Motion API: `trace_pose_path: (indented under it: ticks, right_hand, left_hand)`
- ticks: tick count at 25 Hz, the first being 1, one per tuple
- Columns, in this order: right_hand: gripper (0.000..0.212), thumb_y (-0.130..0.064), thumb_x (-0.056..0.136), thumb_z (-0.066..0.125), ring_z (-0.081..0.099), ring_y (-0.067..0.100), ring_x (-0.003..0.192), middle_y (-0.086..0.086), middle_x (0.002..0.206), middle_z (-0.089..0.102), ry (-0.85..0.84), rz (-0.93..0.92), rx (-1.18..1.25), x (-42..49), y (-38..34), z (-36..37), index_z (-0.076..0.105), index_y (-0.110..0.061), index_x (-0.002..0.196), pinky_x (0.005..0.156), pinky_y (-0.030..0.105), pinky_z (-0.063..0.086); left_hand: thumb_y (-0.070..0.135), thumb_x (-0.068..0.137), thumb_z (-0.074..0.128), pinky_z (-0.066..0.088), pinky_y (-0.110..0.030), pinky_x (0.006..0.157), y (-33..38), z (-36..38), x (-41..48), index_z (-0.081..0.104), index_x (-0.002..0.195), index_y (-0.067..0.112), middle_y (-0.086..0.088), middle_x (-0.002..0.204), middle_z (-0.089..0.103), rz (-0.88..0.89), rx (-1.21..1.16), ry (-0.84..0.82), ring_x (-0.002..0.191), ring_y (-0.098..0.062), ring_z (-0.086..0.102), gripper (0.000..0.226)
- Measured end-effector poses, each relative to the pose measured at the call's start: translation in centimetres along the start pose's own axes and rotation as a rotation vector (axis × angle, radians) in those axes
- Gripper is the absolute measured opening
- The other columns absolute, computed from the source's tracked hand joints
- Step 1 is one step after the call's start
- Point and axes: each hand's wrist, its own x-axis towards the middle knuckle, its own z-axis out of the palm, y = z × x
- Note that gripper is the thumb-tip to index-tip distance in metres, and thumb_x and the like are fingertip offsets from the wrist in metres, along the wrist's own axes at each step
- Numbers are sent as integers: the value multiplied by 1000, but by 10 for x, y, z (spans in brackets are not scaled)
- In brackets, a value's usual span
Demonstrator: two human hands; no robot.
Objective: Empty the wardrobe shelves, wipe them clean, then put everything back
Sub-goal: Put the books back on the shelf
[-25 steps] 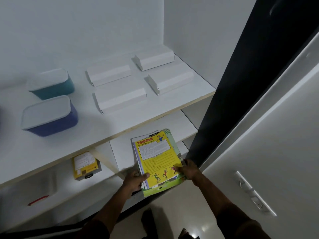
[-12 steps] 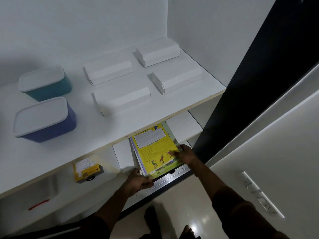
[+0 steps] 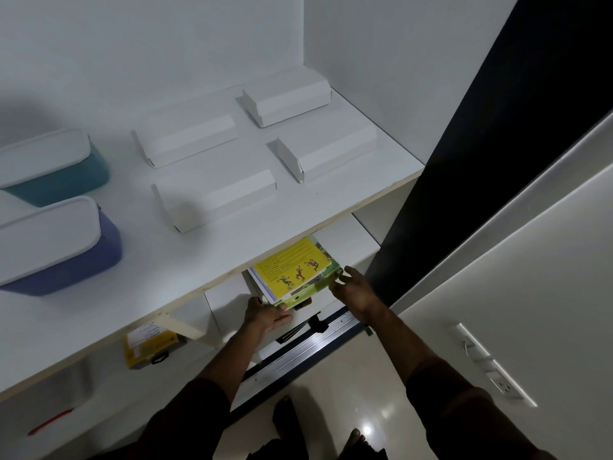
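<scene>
- Fingers of the right hand pinch the near right corner of a thin stack of paper booklets topped by a bright yellow cartoon-printed cover; the thumb side lies on the green edge, the rest tucked beneath, as far as I can see from here.
- Left hand sits at the stack's near left corner, fingers fairly straight and close together, running under the edge so that it supports more than grips. Whether the thumb presses on top I cannot tell.
- Both hands are at the near short edge, so the stack lies straight ahead of the fingers, with its long axis pointing away from the person into the wardrobe, slightly angled to the right.
- About half of the stack is hidden under the front lip of the white upper shelf; it rests on or just above the white lower shelf.
- My judgement: it is a put-back step, and the stack only needs pushing along its own length and letting go. Neither hand is plainly nearer.
- Further out, the upper shelf carries four white cardboard boxes and, to the left, a teal tub with a white lid and a purple-blue tub with a white lid.
- Lower left, a small yellow box sits in the next compartment.
</scene>
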Motion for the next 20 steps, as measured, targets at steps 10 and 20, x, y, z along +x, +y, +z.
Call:
trace_pose_path:
  ticks: [10, 20]
  right_hand:
    - [57, 16, 86, 61, 58, 29, 107, 15, 122, 54, -119, -73, -53, -18, -7, -2, 43, -10, 134, 86, 32, 54]
    - [55, 2, 88, 70, 61, 35, 119, 17, 131, 56, -110, -61, -244, -27, -3, -1, 48, -9, 137, 99, 43, 53]
  left_hand:
    - [-15, 95, 51, 59, -31, 66, 22, 21, 44, 38, 143, -11, -31, 135, 56, -36, 19, 45, 103, -39, 67, 50]
    - [10, 82, 72, 53, -44, 98, 14, -5, 62, 44, 141, 0, -28, 143, 46, 151, 809, 292, 117, -43, 60, 66]
